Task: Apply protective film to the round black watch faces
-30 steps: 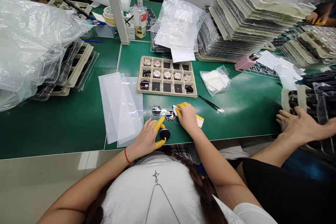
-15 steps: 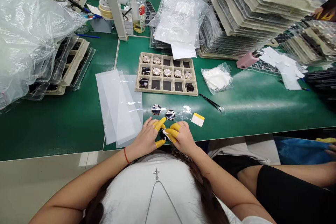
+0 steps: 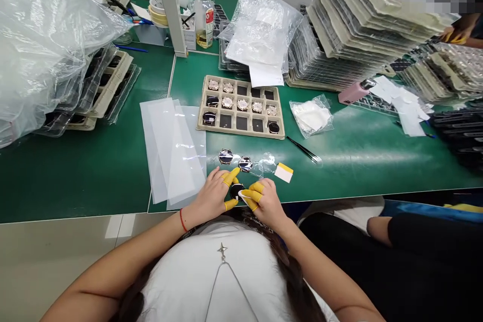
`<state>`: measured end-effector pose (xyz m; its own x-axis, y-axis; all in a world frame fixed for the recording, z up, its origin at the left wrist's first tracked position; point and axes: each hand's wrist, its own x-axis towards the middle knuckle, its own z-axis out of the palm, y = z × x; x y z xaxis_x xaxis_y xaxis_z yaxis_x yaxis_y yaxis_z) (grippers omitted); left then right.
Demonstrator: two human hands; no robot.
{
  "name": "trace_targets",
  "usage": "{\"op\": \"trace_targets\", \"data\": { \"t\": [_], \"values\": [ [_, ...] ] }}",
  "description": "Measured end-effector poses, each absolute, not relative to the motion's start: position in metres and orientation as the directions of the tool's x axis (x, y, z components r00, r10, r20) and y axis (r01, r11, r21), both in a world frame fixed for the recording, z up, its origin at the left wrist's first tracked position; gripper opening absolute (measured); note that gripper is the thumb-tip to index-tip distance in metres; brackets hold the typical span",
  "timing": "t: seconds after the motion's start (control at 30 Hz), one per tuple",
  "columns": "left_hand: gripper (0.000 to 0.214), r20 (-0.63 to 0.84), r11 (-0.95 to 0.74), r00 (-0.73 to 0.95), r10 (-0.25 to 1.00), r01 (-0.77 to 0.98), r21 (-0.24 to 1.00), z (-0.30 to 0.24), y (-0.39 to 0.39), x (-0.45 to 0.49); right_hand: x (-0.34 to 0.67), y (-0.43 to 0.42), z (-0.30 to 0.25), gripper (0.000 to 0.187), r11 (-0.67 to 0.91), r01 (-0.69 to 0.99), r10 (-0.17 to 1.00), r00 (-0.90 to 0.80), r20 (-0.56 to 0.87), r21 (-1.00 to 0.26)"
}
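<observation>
Near the table's front edge, my left hand (image 3: 216, 193) grips a round black watch head (image 3: 236, 191) by its rim, with yellow finger cots on some fingers. My right hand (image 3: 266, 202), also in yellow cots, pinches a small white wiping cloth (image 3: 244, 194) against the right side of the watch face. Just beyond my fingertips lie two more watch heads, one on the left (image 3: 225, 156) and one on the right (image 3: 245, 164). A compartment tray (image 3: 241, 136) behind them holds several watch heads, some pale and some dark.
Translucent sheets (image 3: 158, 161) lie left of my hands. On the right are a white-and-yellow card (image 3: 284, 173), black tweezers (image 3: 303, 149) and a plastic packet (image 3: 311, 115). Tall tray stacks (image 3: 339, 45), a pink bottle (image 3: 354, 92) and a glass bottle (image 3: 204, 15) stand behind. Another person sits at right.
My right hand has shifted slightly right and down with the cloth, showing more of the black watch face. My left hand keeps its hold. The person at right has moved.
</observation>
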<state>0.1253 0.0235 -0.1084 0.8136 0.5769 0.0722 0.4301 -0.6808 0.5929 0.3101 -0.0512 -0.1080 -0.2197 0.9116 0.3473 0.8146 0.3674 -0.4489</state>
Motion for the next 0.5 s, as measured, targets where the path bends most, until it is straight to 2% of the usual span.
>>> {"op": "trace_targets", "data": {
  "t": [0.17,0.37,0.43,0.5],
  "values": [
    [0.065,0.072,-0.675,0.810,0.582,0.432,0.598,-0.111,0.023,0.125,0.297,-0.041,-0.106,0.018,0.378,0.834,0.916,-0.273,0.294,-0.402],
    [0.065,0.089,-0.667,0.804,0.588,0.419,0.617,-0.108,0.023,0.124,0.334,-0.060,-0.100,0.015,0.295,0.863,0.938,-0.180,0.297,-0.410],
    [0.071,0.097,-0.659,0.804,0.587,0.405,0.634,-0.105,0.022,0.125,0.348,-0.070,-0.092,0.014,0.220,0.864,0.919,-0.028,0.393,-0.452],
    [0.075,0.092,-0.644,0.805,0.586,0.394,0.656,-0.100,0.020,0.126,0.358,-0.073,-0.083,0.012,0.081,0.845,0.830,0.237,0.505,-0.528]
  ]
}}
